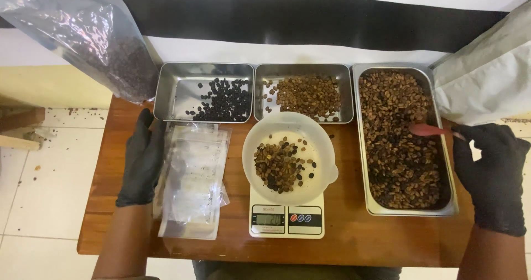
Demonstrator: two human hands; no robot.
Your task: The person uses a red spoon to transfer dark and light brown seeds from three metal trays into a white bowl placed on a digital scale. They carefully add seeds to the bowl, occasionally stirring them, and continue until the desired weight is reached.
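My left hand [141, 161], in a black glove, rests flat on the wooden table [354, 238] beside a stack of clear plastic bags [193, 177]. My right hand [493, 172], also gloved, grips a red scoop [427, 129] whose head lies over the large steel tray of brown coffee beans [402, 139]. In the middle, a white bowl [290, 157] with a small heap of mixed beans sits on a white digital scale [286, 220].
At the back stand a steel tray of dark beans [206, 92] and a steel tray of light brown beans [304, 93]. A clear bag of dark beans [94, 34] leans at the left, a grey-white pouch [489, 75] at the right. Tiled floor lies left.
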